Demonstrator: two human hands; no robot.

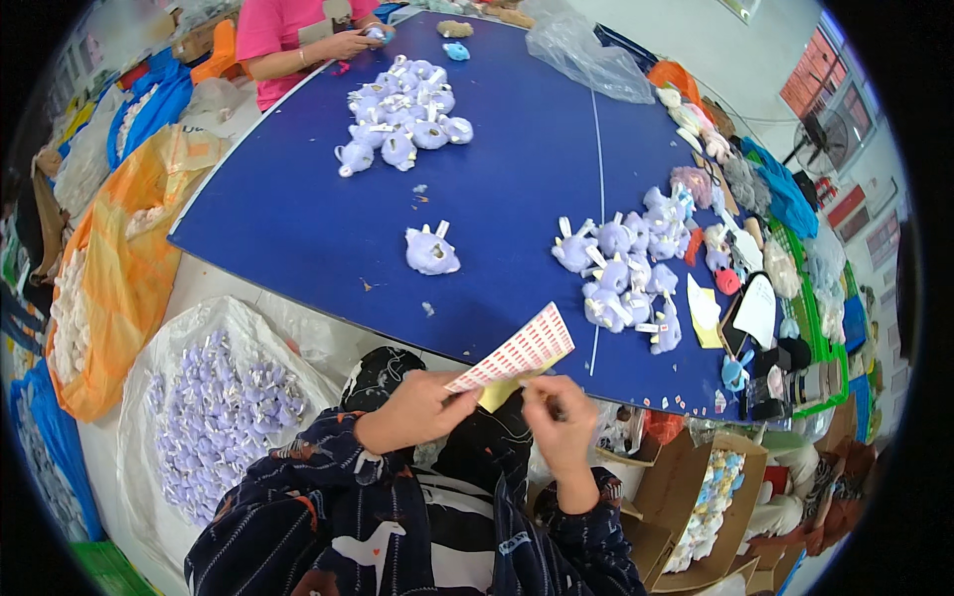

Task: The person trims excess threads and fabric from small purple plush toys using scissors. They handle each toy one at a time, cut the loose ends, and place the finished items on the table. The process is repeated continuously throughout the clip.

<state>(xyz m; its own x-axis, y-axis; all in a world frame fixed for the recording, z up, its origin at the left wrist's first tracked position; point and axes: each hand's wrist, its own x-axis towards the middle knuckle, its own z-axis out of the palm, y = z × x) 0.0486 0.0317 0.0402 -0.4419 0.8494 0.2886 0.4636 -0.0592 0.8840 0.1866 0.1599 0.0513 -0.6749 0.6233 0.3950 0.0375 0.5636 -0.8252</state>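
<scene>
My left hand (421, 407) grips a white sheet of small red-printed stickers (519, 350) by its lower left corner, above my lap at the table's near edge. The sheet is tilted, and a yellow backing (500, 393) shows beneath it. Close to the sheet's right side, my right hand (563, 425) is closed in a pinch; what its fingertips hold, if anything, is too small to make out. A single lavender plush toy piece (431, 250) lies on the blue table (318, 238) beyond my hands. To the right sits a heap of similar lavender pieces (613, 278) with white tags.
Another lavender pile (397, 117) lies near a person in pink (283, 45) across the table. A white sack of lavender pieces (134, 437) stands on the floor at left. Scissors, yellow paper (705, 313) and plush parts crowd the right side. Cardboard boxes (681, 497) stand below.
</scene>
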